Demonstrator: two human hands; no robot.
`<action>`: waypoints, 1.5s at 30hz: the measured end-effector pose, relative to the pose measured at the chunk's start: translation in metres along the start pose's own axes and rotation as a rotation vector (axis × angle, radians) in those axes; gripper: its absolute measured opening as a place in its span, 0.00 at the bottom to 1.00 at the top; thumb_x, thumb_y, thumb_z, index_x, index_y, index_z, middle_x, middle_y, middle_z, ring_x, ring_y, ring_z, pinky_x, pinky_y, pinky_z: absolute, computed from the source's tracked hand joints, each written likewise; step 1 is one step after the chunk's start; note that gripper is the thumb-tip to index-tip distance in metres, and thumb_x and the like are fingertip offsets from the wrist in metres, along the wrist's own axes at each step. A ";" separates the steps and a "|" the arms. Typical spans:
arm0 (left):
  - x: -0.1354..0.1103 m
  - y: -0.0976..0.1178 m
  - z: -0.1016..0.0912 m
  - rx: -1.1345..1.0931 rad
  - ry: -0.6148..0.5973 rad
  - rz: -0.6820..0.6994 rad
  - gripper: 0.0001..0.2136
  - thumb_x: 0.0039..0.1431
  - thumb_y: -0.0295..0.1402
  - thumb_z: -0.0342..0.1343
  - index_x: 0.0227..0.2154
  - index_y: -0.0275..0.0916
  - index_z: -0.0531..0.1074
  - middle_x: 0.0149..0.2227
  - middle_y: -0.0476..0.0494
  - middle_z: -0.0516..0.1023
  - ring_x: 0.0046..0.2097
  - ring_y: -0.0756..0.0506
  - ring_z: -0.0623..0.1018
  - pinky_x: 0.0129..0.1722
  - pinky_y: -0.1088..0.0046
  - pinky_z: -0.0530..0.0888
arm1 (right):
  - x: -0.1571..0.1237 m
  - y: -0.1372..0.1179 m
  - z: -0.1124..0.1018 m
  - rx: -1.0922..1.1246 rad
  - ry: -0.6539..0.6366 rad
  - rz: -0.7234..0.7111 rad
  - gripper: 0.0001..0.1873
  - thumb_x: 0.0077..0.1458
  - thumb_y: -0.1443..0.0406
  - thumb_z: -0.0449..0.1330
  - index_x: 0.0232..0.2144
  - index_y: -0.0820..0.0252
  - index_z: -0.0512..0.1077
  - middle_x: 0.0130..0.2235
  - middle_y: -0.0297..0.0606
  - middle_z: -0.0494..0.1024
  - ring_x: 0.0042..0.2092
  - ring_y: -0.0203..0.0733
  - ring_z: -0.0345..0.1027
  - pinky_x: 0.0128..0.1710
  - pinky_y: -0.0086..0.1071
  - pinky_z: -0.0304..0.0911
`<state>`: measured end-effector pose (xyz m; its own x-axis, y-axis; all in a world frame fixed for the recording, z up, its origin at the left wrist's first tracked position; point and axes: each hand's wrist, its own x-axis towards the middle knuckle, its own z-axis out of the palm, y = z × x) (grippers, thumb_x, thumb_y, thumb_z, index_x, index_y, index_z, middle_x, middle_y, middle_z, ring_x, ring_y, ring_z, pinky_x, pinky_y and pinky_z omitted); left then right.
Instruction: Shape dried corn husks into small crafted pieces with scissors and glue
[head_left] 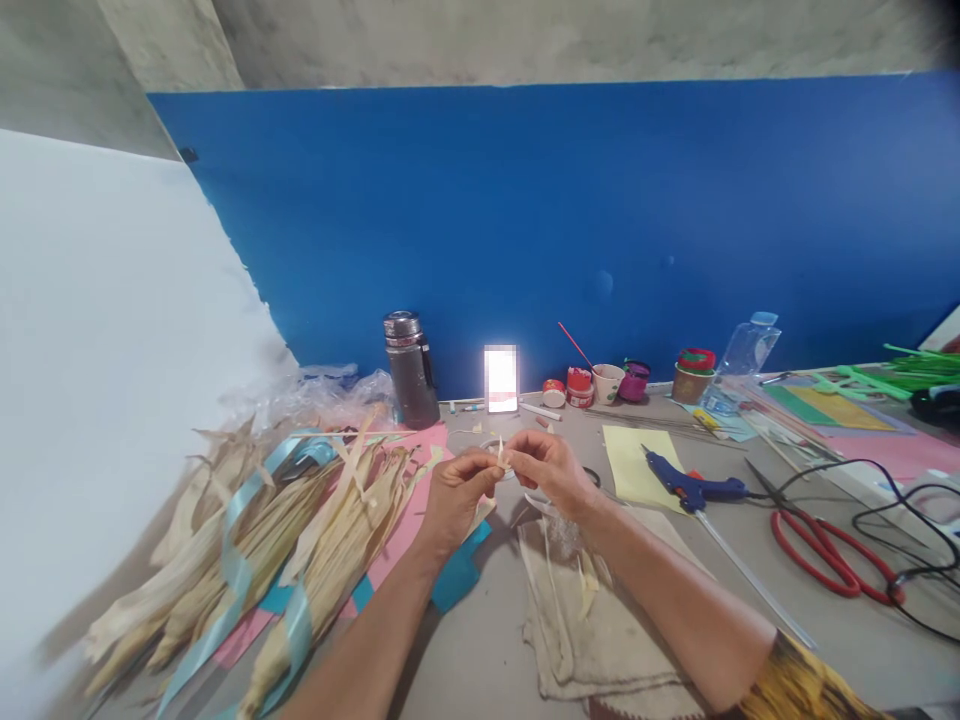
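Observation:
In the middle of the head view, my left hand [461, 492] and my right hand [553, 472] meet with their fingertips pinched together. Between them a small pale pointed piece of husk [501, 452] sticks up; its lower end is hidden by the fingers. Both hands are closed on it above the table. Bundles of dried corn husks [315, 550], with a light blue ribbon [238, 560] over them, lie left of my left hand. Beneath my right forearm is a folded beige cloth [622, 640] with husk scraps on it.
A dark thermos [411, 375] and a lit phone [502, 380] stand at the back. Right of my hands lie yellow paper [626, 465], a blue glue gun [690, 485] with its cord, and red-handled scissors [817, 555]. Paint jars [580, 388] and a bottle [750, 350] line the wall.

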<state>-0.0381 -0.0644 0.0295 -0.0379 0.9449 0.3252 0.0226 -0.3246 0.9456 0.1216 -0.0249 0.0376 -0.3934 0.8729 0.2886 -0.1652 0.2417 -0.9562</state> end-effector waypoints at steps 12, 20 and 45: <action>0.001 0.001 0.001 0.124 0.168 0.135 0.06 0.53 0.34 0.62 0.24 0.39 0.78 0.26 0.49 0.73 0.26 0.50 0.70 0.26 0.74 0.67 | 0.000 -0.006 -0.001 -0.022 0.101 -0.056 0.17 0.46 0.53 0.70 0.26 0.58 0.73 0.23 0.31 0.71 0.24 0.33 0.58 0.24 0.28 0.57; -0.001 0.002 0.001 0.209 0.153 0.208 0.06 0.55 0.33 0.61 0.25 0.40 0.78 0.28 0.47 0.76 0.32 0.48 0.74 0.33 0.73 0.70 | 0.001 0.000 -0.001 -0.148 0.074 -0.126 0.09 0.51 0.59 0.68 0.29 0.58 0.77 0.30 0.38 0.79 0.31 0.37 0.69 0.32 0.30 0.63; 0.002 -0.017 0.001 -0.135 0.039 -0.089 0.08 0.48 0.36 0.67 0.23 0.37 0.78 0.23 0.51 0.70 0.23 0.53 0.67 0.26 0.75 0.63 | 0.007 0.001 -0.017 -0.201 0.252 -0.085 0.16 0.55 0.54 0.62 0.35 0.61 0.75 0.26 0.34 0.76 0.22 0.32 0.60 0.23 0.27 0.56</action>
<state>-0.0377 -0.0567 0.0147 -0.0725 0.9686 0.2379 -0.1168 -0.2452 0.9624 0.1341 -0.0116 0.0378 -0.1456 0.9173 0.3705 0.0036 0.3750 -0.9270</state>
